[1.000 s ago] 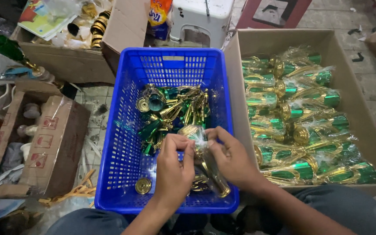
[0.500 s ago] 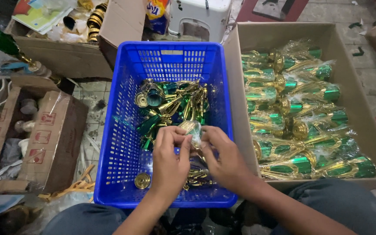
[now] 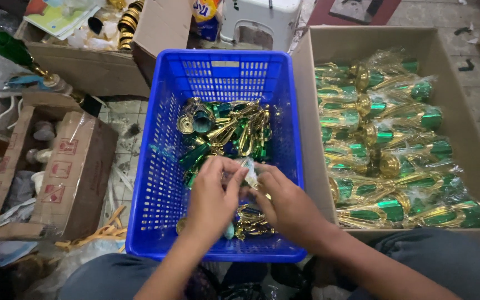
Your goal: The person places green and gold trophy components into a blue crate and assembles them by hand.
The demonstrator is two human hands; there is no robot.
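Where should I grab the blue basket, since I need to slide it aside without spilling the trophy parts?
Grip the blue basket by its top rim at the left wall, coming from above: the lattice wall is bare there, while both hands work over the middle.

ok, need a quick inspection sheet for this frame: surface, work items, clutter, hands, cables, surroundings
surface: tiled floor, partly littered.
work items: blue basket holding loose green and gold trophy parts; clear plastic wrap between both hands.
clutter: wrapped trophies fill the large cardboard box on the right.
hands: left hand and right hand meet over the basket, pinching the wrap.
cables: nothing seen.
surroundings: small carton left, open box of oddments top left, white stool.
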